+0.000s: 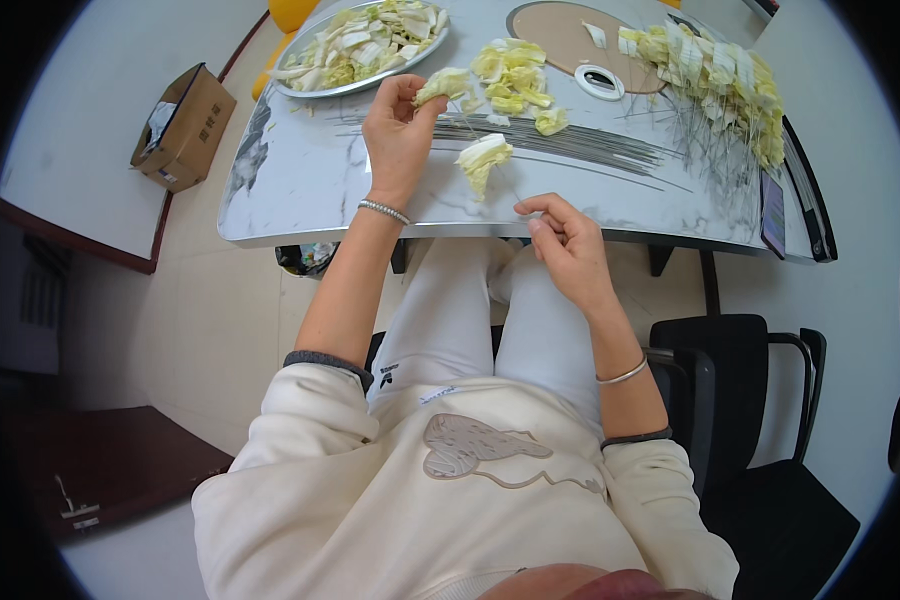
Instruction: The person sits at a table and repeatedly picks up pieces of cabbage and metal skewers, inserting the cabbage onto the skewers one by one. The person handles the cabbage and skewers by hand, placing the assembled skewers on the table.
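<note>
My left hand [403,124] pinches a cabbage leaf piece [444,87] near the metal tray. My right hand [566,244], over the table's front edge, holds the lower end of a thin metal skewer [516,196]. The skewer slants up and left towards the held leaf, with another cabbage piece [484,159] threaded on it. Whether its tip has entered the held leaf cannot be seen. Behind lie a bundle of metal skewers [570,141] and a loose heap of cabbage pieces [508,67]. Filled cabbage skewers [720,71] are piled at the right.
A round metal tray [289,84] heaped with cut cabbage stands back left. A round tan board [551,30] bears a white ring-shaped object [598,82]. A phone [772,214] lies at the right edge. A cardboard box [202,124] is left of the table, a black chair [735,390] at right.
</note>
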{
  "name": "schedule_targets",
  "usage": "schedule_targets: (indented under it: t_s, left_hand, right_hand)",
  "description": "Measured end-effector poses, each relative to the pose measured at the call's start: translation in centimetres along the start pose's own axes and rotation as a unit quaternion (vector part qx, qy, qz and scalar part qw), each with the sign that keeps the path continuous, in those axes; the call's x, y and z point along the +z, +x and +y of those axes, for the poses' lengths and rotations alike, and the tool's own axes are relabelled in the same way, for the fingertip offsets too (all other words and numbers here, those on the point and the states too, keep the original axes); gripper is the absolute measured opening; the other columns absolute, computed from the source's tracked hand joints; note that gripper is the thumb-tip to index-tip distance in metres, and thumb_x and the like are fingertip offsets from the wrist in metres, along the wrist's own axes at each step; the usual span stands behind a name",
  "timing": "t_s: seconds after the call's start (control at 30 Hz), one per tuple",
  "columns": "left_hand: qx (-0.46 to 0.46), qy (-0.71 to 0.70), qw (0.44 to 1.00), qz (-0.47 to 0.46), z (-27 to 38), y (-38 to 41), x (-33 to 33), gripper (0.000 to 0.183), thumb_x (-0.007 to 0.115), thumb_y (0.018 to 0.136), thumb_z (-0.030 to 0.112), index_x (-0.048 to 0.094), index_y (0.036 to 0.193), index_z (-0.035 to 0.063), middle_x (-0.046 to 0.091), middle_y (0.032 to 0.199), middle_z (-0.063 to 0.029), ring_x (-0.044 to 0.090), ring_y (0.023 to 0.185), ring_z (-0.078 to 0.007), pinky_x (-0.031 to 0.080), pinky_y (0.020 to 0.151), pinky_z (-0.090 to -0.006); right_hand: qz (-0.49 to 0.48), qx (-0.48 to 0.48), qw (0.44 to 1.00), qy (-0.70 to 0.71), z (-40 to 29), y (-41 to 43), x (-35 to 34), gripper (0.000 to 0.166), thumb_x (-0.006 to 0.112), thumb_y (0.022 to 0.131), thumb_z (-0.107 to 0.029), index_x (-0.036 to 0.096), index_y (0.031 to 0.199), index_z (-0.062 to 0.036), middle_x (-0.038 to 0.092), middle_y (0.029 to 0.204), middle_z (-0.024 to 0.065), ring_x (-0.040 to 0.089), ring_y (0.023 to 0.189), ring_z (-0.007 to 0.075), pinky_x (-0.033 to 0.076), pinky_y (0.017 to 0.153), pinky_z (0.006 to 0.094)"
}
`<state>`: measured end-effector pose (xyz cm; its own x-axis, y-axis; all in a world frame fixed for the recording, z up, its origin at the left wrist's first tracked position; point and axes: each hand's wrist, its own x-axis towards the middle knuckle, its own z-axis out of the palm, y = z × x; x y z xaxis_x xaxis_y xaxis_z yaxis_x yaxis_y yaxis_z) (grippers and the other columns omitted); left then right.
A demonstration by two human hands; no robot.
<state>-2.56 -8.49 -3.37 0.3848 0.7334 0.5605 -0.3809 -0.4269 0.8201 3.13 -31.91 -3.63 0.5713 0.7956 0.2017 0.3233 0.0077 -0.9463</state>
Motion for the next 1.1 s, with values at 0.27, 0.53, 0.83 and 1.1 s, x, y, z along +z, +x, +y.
schedule_targets:
  t_s: [0.27,0.53,0.83,1.1]
  left_hand:
    - [-0.005,0.001,0.999,-0.054,0.1,-0.6,0.5,0.019,0.07,0.079,-0.001,0.059,0.094,0.0005,0.064,0.082,-0.0012,0.062,0.073,-0.0068,0.047,0.062,-0.0203]
    - [-0.017,0.05,0.992,-0.115,0.1,-0.1,0.9,0.027,0.068,0.081,-0.004,0.056,0.105,-0.0009,0.062,0.098,-0.0036,0.062,0.086,-0.009,0.051,0.071,-0.0217]
    - [-0.022,0.078,0.98,-0.18,0.8,1.6,2.5,0.04,0.059,0.084,-0.004,0.052,0.123,0.0024,0.061,0.11,-0.0084,0.062,0.098,-0.0146,0.052,0.078,-0.0253]
    - [0.059,0.17,0.968,-0.172,0.0,3.4,6.3,0.033,0.056,0.083,-0.003,0.059,0.115,0.0056,0.065,0.099,-0.0083,0.064,0.083,-0.0166,0.051,0.068,-0.0278]
  right_hand:
    - [0.01,-0.024,0.999,-0.018,-0.5,1.0,0.3,0.015,0.052,0.088,-0.006,0.062,0.1,-0.002,0.042,0.055,0.0018,0.038,0.052,0.0091,0.033,0.05,0.0269]
    - [0.044,-0.04,0.998,-0.004,-0.1,2.6,0.3,0.016,0.053,0.087,-0.005,0.061,0.099,-0.0001,0.045,0.056,0.0024,0.039,0.052,0.0086,0.034,0.05,0.0264]
    - [0.118,-0.007,0.992,0.044,0.7,4.0,-4.1,0.017,0.052,0.089,-0.004,0.063,0.101,-0.0015,0.047,0.057,-0.0032,0.04,0.053,0.0036,0.033,0.049,0.0219]
    - [0.287,-0.007,0.958,-0.02,1.5,8.3,-11.3,0.019,0.05,0.088,-0.003,0.064,0.099,-0.0006,0.049,0.058,-0.0017,0.042,0.054,0.0037,0.034,0.051,0.0229]
